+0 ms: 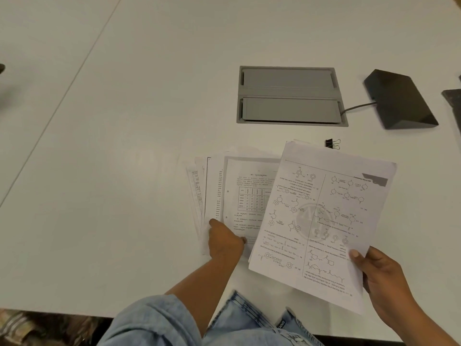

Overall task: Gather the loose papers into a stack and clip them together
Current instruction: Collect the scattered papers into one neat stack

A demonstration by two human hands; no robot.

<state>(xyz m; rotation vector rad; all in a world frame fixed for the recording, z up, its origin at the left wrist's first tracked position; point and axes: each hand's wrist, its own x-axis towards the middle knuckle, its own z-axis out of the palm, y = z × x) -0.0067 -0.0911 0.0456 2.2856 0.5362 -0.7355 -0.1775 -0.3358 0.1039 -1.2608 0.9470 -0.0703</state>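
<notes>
Right hand (pixel 381 278) pinches sheaf (pixel 324 221); left hand (pixel 224 243) touches fanned papers (pixel 249 186), grip unclear; best slide fan under sheaf, squaring edges.

1. A sheaf of white sheets (pixel 321 221) printed with chemical structure diagrams was gripped at its near right corner by the right hand (pixel 384 278).
2. A fanned spread of printed pages (pixel 239 196) lay flat, partly under the sheaf, with the left hand (pixel 224 242) touching its near edge.
3. A black binder clip (pixel 331 144) lay just beyond the sheaf.
</notes>
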